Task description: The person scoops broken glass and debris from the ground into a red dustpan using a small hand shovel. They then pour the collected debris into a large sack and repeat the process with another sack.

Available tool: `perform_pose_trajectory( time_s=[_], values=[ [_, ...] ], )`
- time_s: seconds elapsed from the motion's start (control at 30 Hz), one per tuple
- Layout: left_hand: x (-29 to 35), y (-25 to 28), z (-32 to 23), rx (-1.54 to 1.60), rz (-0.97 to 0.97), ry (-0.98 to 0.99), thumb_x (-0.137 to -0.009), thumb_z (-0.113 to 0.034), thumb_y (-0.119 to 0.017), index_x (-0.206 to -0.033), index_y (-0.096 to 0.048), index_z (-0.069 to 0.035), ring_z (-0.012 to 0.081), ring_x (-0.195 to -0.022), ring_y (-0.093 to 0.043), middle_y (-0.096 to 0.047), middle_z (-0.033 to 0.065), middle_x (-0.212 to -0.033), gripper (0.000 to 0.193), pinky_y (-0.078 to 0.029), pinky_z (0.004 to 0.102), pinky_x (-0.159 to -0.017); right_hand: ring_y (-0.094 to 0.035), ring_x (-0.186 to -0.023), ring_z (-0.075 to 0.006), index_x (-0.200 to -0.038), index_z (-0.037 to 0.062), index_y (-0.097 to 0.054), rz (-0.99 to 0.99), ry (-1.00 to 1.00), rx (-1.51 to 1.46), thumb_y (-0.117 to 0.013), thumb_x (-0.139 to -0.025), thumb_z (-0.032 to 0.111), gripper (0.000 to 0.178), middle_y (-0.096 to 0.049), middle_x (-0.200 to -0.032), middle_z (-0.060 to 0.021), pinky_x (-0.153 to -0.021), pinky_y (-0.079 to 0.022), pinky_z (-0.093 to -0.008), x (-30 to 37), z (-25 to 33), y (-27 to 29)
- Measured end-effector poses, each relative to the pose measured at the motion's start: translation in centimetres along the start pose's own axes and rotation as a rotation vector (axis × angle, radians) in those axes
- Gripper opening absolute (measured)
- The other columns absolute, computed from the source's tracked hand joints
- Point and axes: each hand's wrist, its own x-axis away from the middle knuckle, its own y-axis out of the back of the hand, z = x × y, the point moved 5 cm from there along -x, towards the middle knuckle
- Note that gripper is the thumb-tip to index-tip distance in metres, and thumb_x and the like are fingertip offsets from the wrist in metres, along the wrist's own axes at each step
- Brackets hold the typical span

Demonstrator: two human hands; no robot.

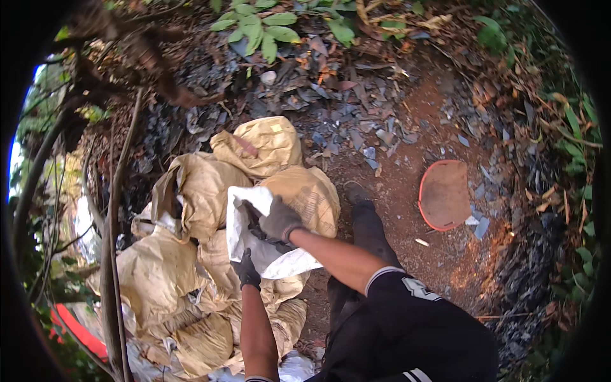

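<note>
An open white sack (293,263) stands in front of me, its mouth facing up. Dark, flat pieces (273,246) show inside it, partly hidden by my right arm. My left hand (247,270), in a dark glove, is closed on the sack's near left rim. My right hand (280,220), in a grey glove, has its fingers closed at the far right rim, gripping the folded edge. Against the white sack's far side rests a full tan sack (312,197).
More bulging tan sacks (156,270) pile up at the left. A shallow red-rimmed pan (445,191) lies on the dirt at the right. Broken dark stone flakes (293,99) cover the far ground. Thin trunks (109,267) rise at the left, near a red object (81,331).
</note>
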Motion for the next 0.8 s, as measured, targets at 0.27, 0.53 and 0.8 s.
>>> perform_pose_trajectory(
  time_s=[0.27,0.53,0.8],
  values=[
    [-2.2,1.3,3.6,0.543,0.581,0.493,-0.088,-0.074,-0.037,-0.147,-0.038,-0.007,0.0361,-0.133,-0.043,-0.046,0.0135,-0.145,0.089,-0.033,0.0529,-0.112,-0.061,-0.115,-0.0360,-0.123,-0.0005,-0.056,0.270,0.301,-0.225,-0.075,-0.071,0.049,0.075,-0.063,-0.122,-0.0241,-0.094,-0.048,-0.0434,-0.4,-4.5,3.7],
    [-5.7,4.4,3.8,0.447,0.447,0.468,-0.093,-0.041,-0.050,-0.129,-0.057,-0.012,0.0317,-0.114,-0.058,-0.062,0.0114,-0.124,0.047,-0.046,0.0508,-0.098,-0.068,-0.080,-0.0390,-0.090,0.0056,-0.065,-0.358,0.517,0.063,-0.060,-0.076,0.015,0.018,-0.069,-0.083,-0.0189,-0.070,-0.053,-0.0489,-2.2,5.3,10.9],
    [-2.9,12.6,0.5,-0.223,-0.432,-0.247,-0.078,-0.001,-0.072,-0.102,-0.056,-0.004,0.0187,-0.077,-0.059,-0.062,0.0092,-0.092,0.029,-0.053,0.0354,-0.072,-0.065,-0.079,-0.0368,-0.092,0.0086,-0.061,-0.558,0.518,0.249,-0.062,-0.073,0.012,0.020,-0.064,-0.082,-0.0161,-0.068,-0.051,-0.0470,1.0,4.6,15.7]
  ],
)
